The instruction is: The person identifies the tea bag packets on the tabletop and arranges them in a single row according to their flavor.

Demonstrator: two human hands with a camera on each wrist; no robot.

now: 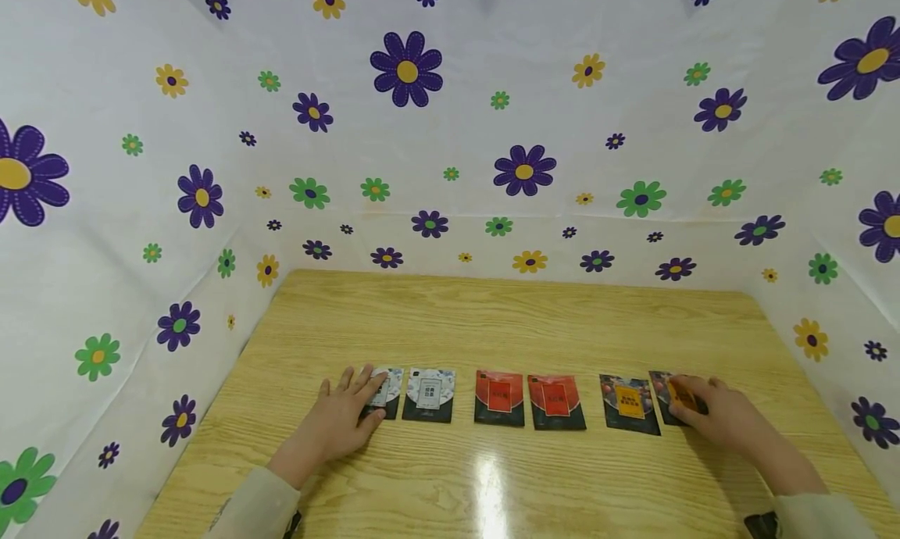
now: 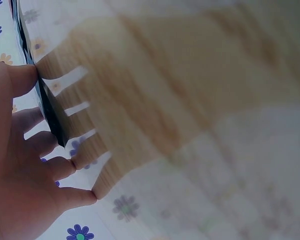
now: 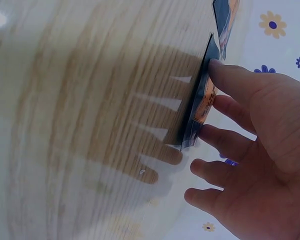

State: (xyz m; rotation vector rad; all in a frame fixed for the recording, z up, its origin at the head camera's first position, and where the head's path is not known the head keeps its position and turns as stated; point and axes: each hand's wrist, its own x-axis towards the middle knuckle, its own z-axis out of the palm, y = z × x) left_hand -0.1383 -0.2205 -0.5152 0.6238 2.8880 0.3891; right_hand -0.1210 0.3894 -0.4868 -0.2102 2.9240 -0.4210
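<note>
Several small flat packets lie in a row on the wooden table. My left hand (image 1: 341, 418) rests on the leftmost white-and-dark packet (image 1: 394, 384), fingers spread, partly covering it. Beside it lies a second white-and-dark packet (image 1: 429, 394). At the right end, my right hand (image 1: 724, 418) touches a dark packet with an orange label (image 3: 206, 100) with its thumb and some fingers, hiding part of it. A matching orange-label packet (image 1: 630, 402) lies just left of that one. Two red-and-black packets, a left one (image 1: 499, 397) and a right one (image 1: 557, 402), lie between the pairs.
The light wooden table (image 1: 520, 320) has a bright glare spot near its front. White cloth walls (image 1: 450, 133) printed with purple, yellow and green flowers enclose it at the back and both sides.
</note>
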